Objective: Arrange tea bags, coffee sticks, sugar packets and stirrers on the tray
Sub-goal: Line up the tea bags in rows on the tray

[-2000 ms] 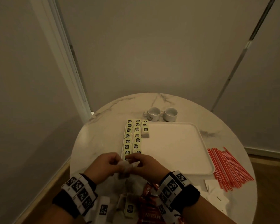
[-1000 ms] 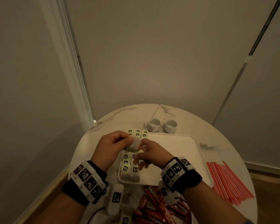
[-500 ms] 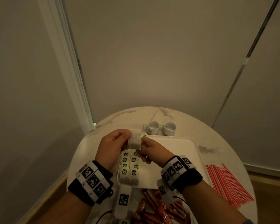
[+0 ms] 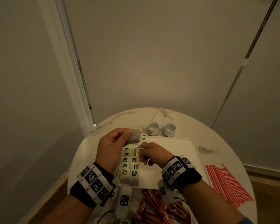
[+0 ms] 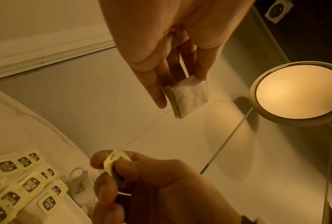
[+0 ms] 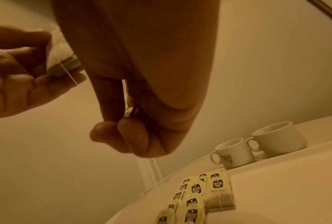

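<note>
Above tray's [image 4: 181,152] left rows of "McCoy teas"-tagged bags [image 4: 129,165], tea bag [image 4: 134,136] hung pinched between left hand [image 4: 111,147] thumb and fingers; right hand [image 4: 149,153] pinched its tag [image 4: 139,151], string taut between; tray's right part bare; cups [image 4: 160,128] beyond far rim.

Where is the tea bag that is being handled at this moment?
In the head view the tea bag is pinched in the left hand above the tray's far-left corner, its tag held by the right hand.
</note>
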Demonstrator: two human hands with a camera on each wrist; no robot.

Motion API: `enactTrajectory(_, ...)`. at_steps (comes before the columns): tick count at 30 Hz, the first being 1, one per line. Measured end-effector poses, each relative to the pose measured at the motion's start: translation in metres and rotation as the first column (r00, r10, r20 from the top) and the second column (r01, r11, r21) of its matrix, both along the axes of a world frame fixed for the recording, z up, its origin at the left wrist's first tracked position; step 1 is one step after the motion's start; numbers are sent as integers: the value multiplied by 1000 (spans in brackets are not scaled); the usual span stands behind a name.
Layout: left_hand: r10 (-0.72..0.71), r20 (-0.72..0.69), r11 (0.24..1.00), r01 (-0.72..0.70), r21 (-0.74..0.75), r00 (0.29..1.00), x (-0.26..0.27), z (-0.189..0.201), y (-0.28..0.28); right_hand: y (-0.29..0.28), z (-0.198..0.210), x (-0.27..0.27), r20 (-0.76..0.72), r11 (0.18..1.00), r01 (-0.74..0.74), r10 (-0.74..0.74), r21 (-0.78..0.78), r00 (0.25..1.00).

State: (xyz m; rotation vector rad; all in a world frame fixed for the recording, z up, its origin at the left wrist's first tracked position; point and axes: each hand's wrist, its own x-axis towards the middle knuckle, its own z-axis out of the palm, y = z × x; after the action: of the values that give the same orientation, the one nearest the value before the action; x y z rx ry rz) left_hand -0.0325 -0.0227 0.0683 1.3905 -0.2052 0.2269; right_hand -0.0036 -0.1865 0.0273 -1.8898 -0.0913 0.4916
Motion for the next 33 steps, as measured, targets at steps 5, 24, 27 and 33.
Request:
enactTrajectory(5,86,-105,996,-89,-29,991,3,-6,-1,6,-2,-4,-3,999,11,-12,-38,1000)
enactTrajectory(24,24,-418,996,11,83,908,-12,-23,-7,18,69,1,311,995,94,-77,-40,947)
enactTrajectory(27,16,-458,999,1,38,889,-12,-22,-6,24,66,-8,446,985,137,-76,-107,892)
enactTrajectory(33,-73,-516,992,10,-123,853,-10,-14,-5,29,39,-25,696,949,203,23,-241,718)
